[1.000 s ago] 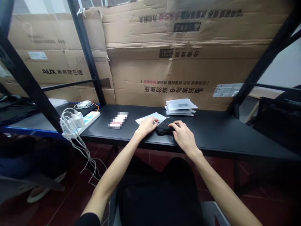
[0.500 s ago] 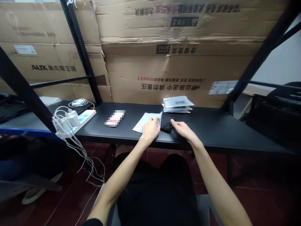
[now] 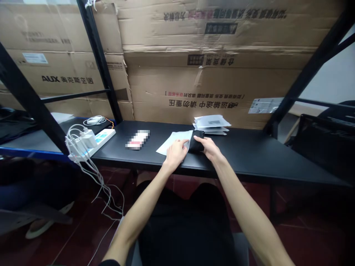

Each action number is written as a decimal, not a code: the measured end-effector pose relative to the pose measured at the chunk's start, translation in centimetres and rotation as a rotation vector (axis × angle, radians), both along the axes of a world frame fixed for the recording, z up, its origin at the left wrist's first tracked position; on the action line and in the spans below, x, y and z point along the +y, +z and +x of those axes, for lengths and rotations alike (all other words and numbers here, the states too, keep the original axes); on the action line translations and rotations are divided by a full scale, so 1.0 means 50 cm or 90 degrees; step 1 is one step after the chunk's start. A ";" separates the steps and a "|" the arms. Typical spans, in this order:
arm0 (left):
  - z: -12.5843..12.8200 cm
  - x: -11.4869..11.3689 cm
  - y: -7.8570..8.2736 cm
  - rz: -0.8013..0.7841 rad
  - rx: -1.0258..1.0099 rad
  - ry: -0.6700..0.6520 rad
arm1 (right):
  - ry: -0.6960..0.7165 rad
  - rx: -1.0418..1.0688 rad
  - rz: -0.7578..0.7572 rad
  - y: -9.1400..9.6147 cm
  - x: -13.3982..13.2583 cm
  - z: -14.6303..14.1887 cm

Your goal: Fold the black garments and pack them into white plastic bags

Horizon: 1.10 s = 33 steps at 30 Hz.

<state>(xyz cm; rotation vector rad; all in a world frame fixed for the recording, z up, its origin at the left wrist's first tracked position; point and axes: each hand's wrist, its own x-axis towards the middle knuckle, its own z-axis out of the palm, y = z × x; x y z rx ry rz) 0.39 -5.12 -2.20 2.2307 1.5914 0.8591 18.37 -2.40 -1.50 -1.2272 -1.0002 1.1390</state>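
A thin white sheet [image 3: 169, 147], paper or a flat envelope, lies flat on the black tabletop [image 3: 249, 157], a little right of centre and toward the near edge. Its long edge slants from near right to far left, and its right edge looks slightly raised. A soft, crumpled black fabric bundle [image 3: 196, 145] sits just right of the sheet, touching that edge. Part of each is hidden from view.

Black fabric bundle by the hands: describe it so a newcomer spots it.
On the black table, find the white sheet under the left hand. The black fabric bundle lies at its right edge, under the right hand, the only dark soft thing.
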 end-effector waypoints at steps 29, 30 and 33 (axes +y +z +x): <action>-0.053 0.058 0.041 0.143 -0.141 0.039 | 0.194 0.405 -0.146 0.033 -0.048 -0.015; -0.056 0.061 0.039 0.150 -0.153 0.038 | 0.198 0.380 -0.153 0.030 -0.046 -0.011; -0.063 0.069 0.032 0.166 -0.199 0.022 | 0.220 0.302 -0.176 0.021 -0.039 0.000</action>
